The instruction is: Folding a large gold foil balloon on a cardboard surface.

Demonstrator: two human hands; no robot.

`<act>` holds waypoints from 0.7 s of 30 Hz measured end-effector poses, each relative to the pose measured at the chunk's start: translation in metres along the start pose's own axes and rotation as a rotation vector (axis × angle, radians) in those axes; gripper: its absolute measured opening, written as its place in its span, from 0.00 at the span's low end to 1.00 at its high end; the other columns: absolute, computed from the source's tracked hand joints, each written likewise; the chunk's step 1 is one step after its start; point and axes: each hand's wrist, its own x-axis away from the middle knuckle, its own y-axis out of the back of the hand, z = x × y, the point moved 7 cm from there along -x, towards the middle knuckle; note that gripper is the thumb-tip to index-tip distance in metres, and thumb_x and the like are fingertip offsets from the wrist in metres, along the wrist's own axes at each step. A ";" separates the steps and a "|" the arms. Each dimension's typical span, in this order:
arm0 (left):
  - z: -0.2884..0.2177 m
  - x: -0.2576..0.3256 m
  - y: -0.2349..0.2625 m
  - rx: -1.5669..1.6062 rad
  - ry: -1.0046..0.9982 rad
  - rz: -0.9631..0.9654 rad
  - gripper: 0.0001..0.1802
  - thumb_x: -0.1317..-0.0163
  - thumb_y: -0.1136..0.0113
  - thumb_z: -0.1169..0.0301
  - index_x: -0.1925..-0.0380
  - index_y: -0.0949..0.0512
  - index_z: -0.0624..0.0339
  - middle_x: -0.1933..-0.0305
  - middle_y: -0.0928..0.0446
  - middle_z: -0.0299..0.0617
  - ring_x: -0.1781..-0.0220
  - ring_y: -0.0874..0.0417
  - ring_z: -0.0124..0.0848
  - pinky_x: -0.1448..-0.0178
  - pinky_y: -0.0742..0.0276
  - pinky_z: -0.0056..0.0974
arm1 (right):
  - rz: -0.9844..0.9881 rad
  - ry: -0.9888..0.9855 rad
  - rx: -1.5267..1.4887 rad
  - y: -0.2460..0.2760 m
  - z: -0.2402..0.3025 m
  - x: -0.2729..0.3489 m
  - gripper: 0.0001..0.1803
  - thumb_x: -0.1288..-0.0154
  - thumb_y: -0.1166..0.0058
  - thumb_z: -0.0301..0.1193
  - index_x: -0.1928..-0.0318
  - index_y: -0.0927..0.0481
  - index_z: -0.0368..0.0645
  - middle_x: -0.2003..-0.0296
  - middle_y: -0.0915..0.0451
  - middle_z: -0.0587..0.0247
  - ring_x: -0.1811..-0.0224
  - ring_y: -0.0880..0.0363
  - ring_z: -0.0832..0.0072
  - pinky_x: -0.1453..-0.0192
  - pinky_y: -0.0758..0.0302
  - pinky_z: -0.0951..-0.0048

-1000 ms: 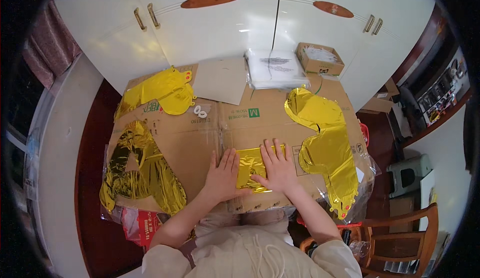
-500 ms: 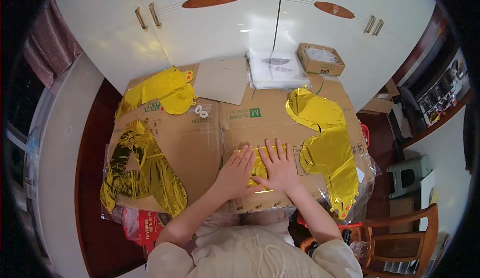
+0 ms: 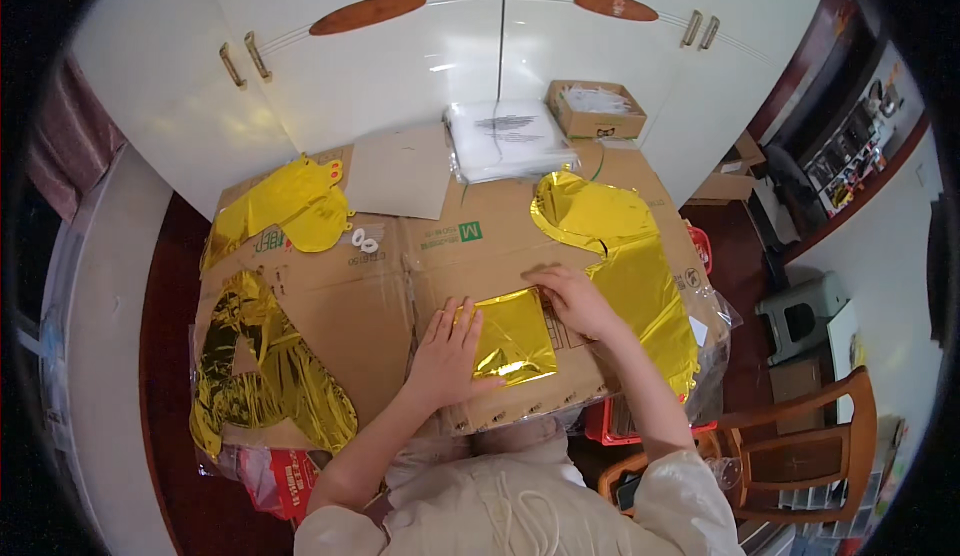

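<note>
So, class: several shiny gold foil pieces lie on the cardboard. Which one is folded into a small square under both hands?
The small folded gold foil square at the near edge, pressed by the left hand and right hand. The others lie spread out, untouched.

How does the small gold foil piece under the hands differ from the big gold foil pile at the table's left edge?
The small folded gold foil square lies flat and smooth, pinned by the left hand and right hand. The large crumpled gold foil pile is much bigger, wrinkled, irregular and untouched. Both are shiny gold foil on the flattened cardboard sheet.
</note>
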 end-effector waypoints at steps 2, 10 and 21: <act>0.000 0.000 0.000 -0.007 0.002 0.000 0.56 0.48 0.41 0.34 0.32 0.40 0.70 0.25 0.48 0.59 0.23 0.51 0.55 0.22 0.54 0.56 | 0.035 0.113 0.007 0.002 -0.001 -0.007 0.17 0.44 0.44 0.18 0.52 0.19 0.40 0.52 0.20 0.54 0.44 0.25 0.56 0.40 0.28 0.61; -0.002 0.000 0.001 -0.060 -0.017 -0.006 0.56 0.47 0.44 0.33 0.31 0.42 0.70 0.25 0.46 0.57 0.23 0.49 0.54 0.24 0.50 0.57 | 0.126 0.046 -0.123 -0.003 -0.008 -0.015 0.15 0.45 0.40 0.22 0.55 0.18 0.42 0.57 0.20 0.56 0.49 0.23 0.56 0.43 0.26 0.61; 0.000 0.001 -0.001 -0.018 0.005 0.026 0.55 0.44 0.46 0.34 0.30 0.44 0.68 0.25 0.45 0.55 0.22 0.48 0.46 0.23 0.50 0.53 | 0.047 -0.345 -0.192 -0.012 -0.020 -0.006 0.09 0.38 0.46 0.26 0.58 0.16 0.41 0.65 0.15 0.52 0.62 0.17 0.58 0.54 0.21 0.63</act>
